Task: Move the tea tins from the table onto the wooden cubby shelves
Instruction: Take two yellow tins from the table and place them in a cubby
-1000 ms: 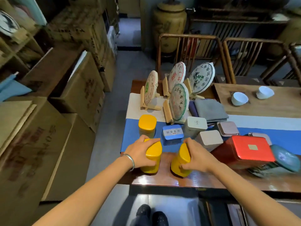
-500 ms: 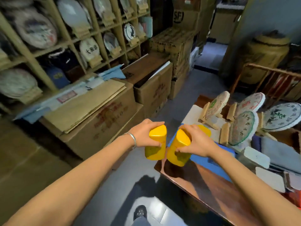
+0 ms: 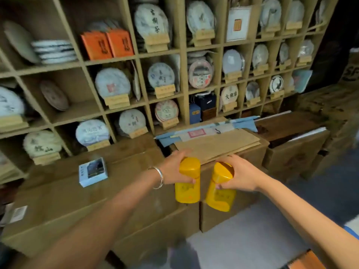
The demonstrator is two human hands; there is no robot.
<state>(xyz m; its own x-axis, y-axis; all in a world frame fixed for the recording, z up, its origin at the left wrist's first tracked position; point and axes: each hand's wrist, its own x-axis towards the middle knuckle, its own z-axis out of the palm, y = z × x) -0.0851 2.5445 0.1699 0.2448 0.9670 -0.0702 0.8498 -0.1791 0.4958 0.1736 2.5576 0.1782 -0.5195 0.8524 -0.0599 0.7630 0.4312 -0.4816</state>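
Note:
My left hand (image 3: 175, 168) grips a yellow tea tin (image 3: 187, 182) by its upper part, and my right hand (image 3: 240, 175) grips a second yellow tea tin (image 3: 220, 188) the same way. Both tins hang side by side in the air above cardboard boxes, a little apart from each other. The wooden cubby shelves (image 3: 142, 80) fill the wall behind them. Most compartments hold round paper-wrapped tea cakes on small wooden stands. The table is almost out of view, only a corner (image 3: 308, 261) at the bottom right.
Large cardboard boxes (image 3: 81, 193) stand between me and the shelves, one carrying a small blue-and-white box (image 3: 92, 171). Folded brown paper and blue sheets (image 3: 217, 140) lie on the box further right. Two orange boxes (image 3: 107, 43) sit in an upper cubby. Grey floor (image 3: 242, 237) lies below my hands.
I have turned left from the table to face the shelves. Both hands carried the yellow tins off the table, and now they hang over the cardboard boxes.

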